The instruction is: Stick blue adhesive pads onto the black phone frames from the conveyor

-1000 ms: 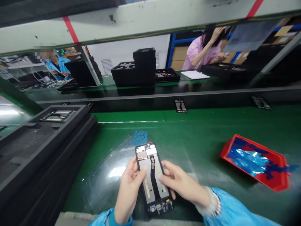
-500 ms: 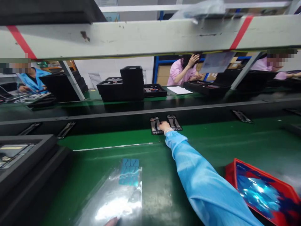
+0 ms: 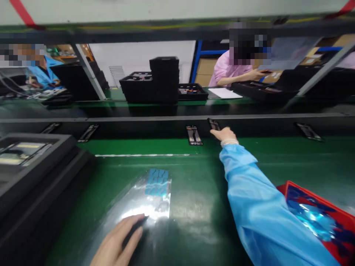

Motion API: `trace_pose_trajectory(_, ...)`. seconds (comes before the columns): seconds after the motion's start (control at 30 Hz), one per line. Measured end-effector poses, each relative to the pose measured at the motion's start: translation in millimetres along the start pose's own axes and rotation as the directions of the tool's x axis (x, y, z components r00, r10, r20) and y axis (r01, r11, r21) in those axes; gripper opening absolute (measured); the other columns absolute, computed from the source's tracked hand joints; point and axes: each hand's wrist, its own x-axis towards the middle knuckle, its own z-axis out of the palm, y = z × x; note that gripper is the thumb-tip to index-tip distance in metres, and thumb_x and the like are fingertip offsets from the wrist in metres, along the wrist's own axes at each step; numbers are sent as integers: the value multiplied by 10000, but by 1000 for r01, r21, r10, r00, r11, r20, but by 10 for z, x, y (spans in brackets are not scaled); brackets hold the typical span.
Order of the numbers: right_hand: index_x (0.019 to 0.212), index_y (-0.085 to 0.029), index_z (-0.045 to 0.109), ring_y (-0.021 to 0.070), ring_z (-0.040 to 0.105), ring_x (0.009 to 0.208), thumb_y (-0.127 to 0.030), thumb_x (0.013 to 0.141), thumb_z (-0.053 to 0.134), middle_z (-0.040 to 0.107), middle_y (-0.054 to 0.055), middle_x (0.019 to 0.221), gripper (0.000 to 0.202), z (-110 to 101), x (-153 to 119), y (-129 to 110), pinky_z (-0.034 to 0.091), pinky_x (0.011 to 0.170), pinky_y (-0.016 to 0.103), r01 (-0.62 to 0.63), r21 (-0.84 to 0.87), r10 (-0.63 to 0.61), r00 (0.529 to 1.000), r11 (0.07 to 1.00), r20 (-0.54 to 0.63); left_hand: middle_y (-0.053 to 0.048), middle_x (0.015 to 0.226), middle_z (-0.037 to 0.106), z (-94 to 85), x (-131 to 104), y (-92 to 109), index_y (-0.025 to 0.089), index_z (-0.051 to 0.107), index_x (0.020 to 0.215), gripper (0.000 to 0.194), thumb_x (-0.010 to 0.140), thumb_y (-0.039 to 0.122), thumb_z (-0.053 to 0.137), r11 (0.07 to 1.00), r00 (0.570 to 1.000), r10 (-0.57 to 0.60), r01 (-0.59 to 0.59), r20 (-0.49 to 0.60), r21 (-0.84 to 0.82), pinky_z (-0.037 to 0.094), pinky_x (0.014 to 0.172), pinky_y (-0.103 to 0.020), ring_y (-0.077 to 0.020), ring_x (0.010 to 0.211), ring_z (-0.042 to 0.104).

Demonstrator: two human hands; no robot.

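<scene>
My right hand (image 3: 225,135), in a blue sleeve with a band at the wrist, grips a dark phone screen part (image 3: 213,124) at the far side of the green work surface. A second screen part (image 3: 194,135) lies just left of it, untouched. My left hand (image 3: 122,238) is low in the view, thumb and fingers apart, over a clear plastic sheet (image 3: 138,202). Blue stickers (image 3: 157,181) are on the sheet's upper end, beyond the fingertips.
Black trays (image 3: 55,162) holding parts are stacked at the left. A red bin (image 3: 288,184) with shiny blue film stands at the right. More screen parts (image 3: 308,132) lean along the back ledge. Two people sit across, near black boxes (image 3: 164,81).
My right hand has moved from between the two screen parts to the right one, which is now gripped and tilted. More of my left hand has come into view over the sheet.
</scene>
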Motion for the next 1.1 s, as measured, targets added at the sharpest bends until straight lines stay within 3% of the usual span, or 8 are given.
trace_pose_trajectory(0.1, 1299, -22, 371, 349, 538, 1047, -610, 755, 504, 533, 245, 1155, 812, -63, -656, 68, 448, 809, 408, 117, -25, -116, 993, 993, 32, -55, 1172, 653, -182, 356, 91, 227, 612, 1137, 342, 876, 372, 445, 971, 995, 99, -99, 13, 219, 468, 956, -363, -222, 1077, 606)
trace_pose_trajectory(0.17, 1333, -63, 341, 353, 560, 984, -621, 735, 497, 563, 212, 1085, 833, -52, -1247, 231, 455, 757, 412, 319, -89, -316, 948, 944, 42, -91, 1173, 647, -197, 618, 78, 186, 597, 1158, 353, 881, 338, 437, 949, 992, 106, -119, 61, 293, 463, 949, -394, -242, 1077, 602)
trace_pose_trajectory(0.3, 1338, -91, 349, 326, 576, 902, -557, 752, 472, 580, 168, 982, 759, 152, -2338, 787, 477, 702, 407, 599, -161, -599, 799, 785, 54, -120, 1335, 519, -55, 976, 9, 147, 489, 1279, 536, 809, 395, 560, 939, 978, 173, -199, 113, 280, 368, 1036, -392, -258, 1252, 453)
trace_pose_trajectory(0.4, 1315, -148, 382, 311, 583, 857, -542, 734, 494, 588, 143, 944, 711, 379, -2764, 1196, 495, 677, 408, 633, -121, -639, 769, 764, -7, -118, 1443, 374, 98, 1079, -14, 160, 390, 1357, 818, 672, 498, 681, 926, 952, 254, -291, 173, 240, 289, 1080, -419, -293, 1352, 278)
trace_pose_trajectory(0.6, 1273, -152, 420, 334, 530, 989, -528, 791, 493, 557, 178, 1112, 616, 415, -2870, 1343, 467, 808, 462, 703, -39, -703, 703, 710, -109, -90, 1380, 475, 253, 1040, -14, 205, 498, 1275, 699, 679, 531, 666, 916, 939, 308, -337, 155, 218, 214, 1085, -512, -328, 1328, 320)
trace_pose_trajectory(0.8, 1058, -205, 552, 211, 551, 924, -298, 911, 432, 620, 81, 966, 211, 368, -2782, 576, 456, 813, 352, 830, 281, -818, 541, 482, -195, -72, 1100, 675, 256, 875, 18, 192, 632, 1069, 385, 748, 404, 658, 928, 954, 298, -280, -39, 246, 228, 1082, -478, -269, 1151, 512)
trace_pose_trajectory(0.97, 1003, -161, 607, 208, 501, 861, -234, 891, 482, 600, 78, 908, 183, 561, -2660, -67, 433, 751, 332, 898, 113, -884, 438, 425, -165, -45, 1077, 688, 251, 795, 1, 217, 641, 1039, 343, 731, 358, 689, 926, 939, 322, -285, -121, 249, 232, 1082, -467, -255, 1119, 532)
trace_pose_trajectory(1.1, 975, -185, 623, 209, 476, 874, -229, 863, 532, 586, 72, 931, 151, 630, -2636, -262, 406, 724, 322, 920, 63, -910, 391, 386, -137, -18, 1025, 708, 239, 784, 2, 245, 658, 995, 269, 746, 346, 675, 922, 930, 343, -305, -136, 239, 233, 1081, -468, -252, 1097, 544)
